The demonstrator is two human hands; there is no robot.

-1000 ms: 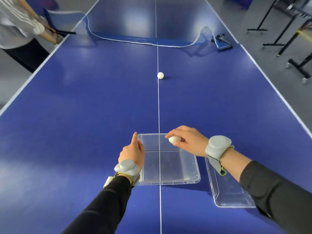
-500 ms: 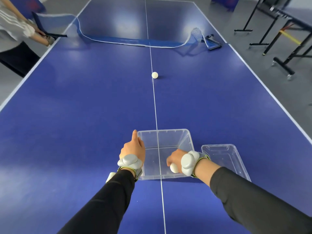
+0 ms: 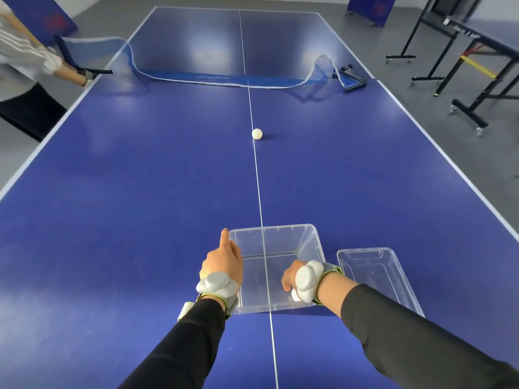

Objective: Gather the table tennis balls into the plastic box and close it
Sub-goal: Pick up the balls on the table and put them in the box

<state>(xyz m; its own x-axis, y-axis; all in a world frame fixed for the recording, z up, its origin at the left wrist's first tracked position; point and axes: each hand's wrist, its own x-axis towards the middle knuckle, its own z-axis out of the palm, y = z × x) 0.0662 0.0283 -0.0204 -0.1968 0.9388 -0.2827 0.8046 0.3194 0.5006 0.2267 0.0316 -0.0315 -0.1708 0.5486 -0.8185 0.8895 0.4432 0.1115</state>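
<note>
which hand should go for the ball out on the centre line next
Probably the right hand: it's inside the box setting down a ball and will soon be free, while the left hand steadies the box wall. The far ball lies just right of the line.

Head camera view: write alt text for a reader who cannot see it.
The right hand lowers a white ball into a clear plastic box that the left hand steadies on a blue table. The lid lies right; another ball waits farther off.
</note>
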